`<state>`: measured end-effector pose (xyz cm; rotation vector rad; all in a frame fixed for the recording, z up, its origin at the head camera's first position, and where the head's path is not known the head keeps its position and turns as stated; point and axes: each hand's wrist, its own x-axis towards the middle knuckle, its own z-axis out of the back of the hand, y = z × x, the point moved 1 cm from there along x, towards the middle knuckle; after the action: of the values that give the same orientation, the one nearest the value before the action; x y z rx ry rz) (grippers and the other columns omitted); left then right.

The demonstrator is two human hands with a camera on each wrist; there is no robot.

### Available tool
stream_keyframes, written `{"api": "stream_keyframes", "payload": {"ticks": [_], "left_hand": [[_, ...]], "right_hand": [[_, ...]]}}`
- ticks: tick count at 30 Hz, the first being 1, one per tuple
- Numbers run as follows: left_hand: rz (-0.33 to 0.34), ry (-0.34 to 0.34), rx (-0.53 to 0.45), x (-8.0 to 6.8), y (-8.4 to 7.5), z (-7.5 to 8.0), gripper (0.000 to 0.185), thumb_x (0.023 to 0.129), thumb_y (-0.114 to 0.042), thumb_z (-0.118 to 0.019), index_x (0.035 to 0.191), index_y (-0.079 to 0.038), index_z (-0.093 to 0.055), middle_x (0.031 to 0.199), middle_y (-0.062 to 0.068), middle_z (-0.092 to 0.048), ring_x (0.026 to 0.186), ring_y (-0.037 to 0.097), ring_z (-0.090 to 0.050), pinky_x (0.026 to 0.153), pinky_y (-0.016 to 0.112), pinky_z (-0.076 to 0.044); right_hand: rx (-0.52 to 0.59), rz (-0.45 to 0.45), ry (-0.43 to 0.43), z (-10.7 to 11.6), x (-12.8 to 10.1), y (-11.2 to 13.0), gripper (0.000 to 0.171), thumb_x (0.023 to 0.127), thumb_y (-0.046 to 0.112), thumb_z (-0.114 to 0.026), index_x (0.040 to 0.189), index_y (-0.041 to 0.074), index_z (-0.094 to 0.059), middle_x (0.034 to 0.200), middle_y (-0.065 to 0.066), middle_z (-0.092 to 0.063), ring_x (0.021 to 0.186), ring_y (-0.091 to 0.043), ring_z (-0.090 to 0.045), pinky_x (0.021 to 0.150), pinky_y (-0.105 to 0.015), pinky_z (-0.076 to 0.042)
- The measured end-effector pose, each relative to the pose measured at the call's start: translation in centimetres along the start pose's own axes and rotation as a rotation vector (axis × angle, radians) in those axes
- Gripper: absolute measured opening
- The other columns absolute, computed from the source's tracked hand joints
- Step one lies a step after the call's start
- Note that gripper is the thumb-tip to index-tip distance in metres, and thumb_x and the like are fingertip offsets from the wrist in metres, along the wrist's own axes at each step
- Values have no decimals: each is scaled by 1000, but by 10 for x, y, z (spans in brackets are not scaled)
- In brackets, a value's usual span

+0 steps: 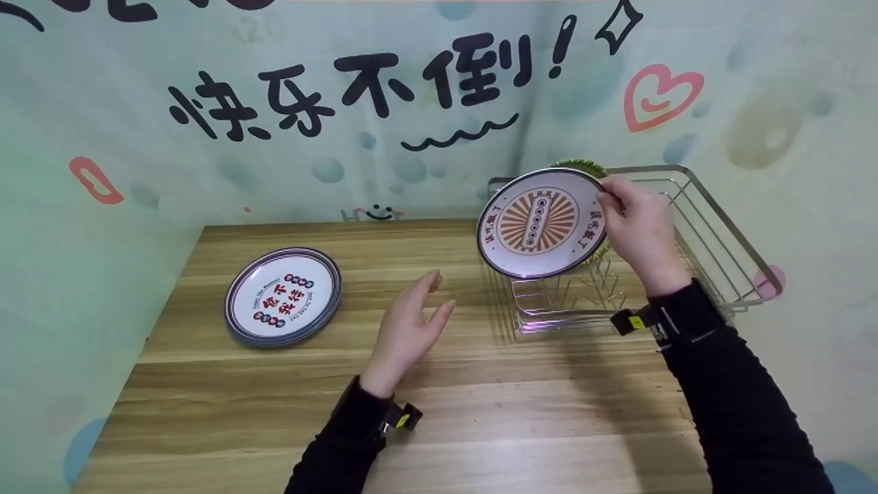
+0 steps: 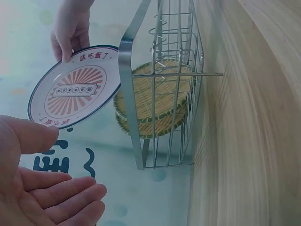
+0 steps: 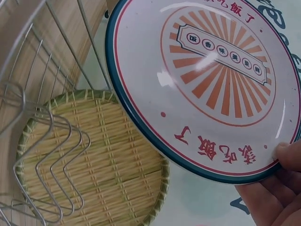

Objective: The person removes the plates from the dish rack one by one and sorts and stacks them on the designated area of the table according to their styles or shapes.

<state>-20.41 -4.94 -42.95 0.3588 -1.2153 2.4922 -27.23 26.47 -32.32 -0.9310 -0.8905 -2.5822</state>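
My right hand [image 1: 638, 230] pinches the right rim of a white plate [image 1: 545, 233] with a dark edge and an orange sunburst, thumb on its face. The plate is held tilted over the wire dish rack [image 1: 542, 322], its printed face showing. Behind it in the rack stand round woven bamboo trays [image 2: 155, 94], mostly hidden by the plate in the head view. My left hand [image 1: 408, 329] hovers over the table left of the rack, fingers extended and holding nothing. In the left wrist view its palm shows, just below the plate.
A stack of white plates [image 1: 281, 298] with blue rims lies on the left part of the wooden table [image 1: 446, 412]. Zigzag wire dividers [image 3: 61, 165] stand inside the rack. A printed cloth [image 1: 411, 171] hangs along the table's back edge.
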Motion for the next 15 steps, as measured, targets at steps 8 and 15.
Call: {"api": "stream_keyframes", "payload": {"ticks": [8, 15], "left_hand": [[-25, -52, -65, 6, -6, -1, 49, 96, -19, -67, 136, 4, -53, 128, 16, -63, 117, 28, -60, 102, 38, -47], [-41, -83, -134, 12, -15, 0, 44, 95, -13, -66, 133, 6, -55, 125, 17, -64, 114, 25, -62, 99, 31, -49]], "right_hand": [[42, -12, 36, -5, -6, 11, 10, 94, -2, -63, 100, -6, -70, 91, -20, -71, 76, -27, -64, 68, -22, -44], [95, -4, 54, -9, -9, 19, 12, 92, -5, -64, 102, -6, -70, 97, -20, -72, 80, -28, -66, 70, -15, -45]]}}
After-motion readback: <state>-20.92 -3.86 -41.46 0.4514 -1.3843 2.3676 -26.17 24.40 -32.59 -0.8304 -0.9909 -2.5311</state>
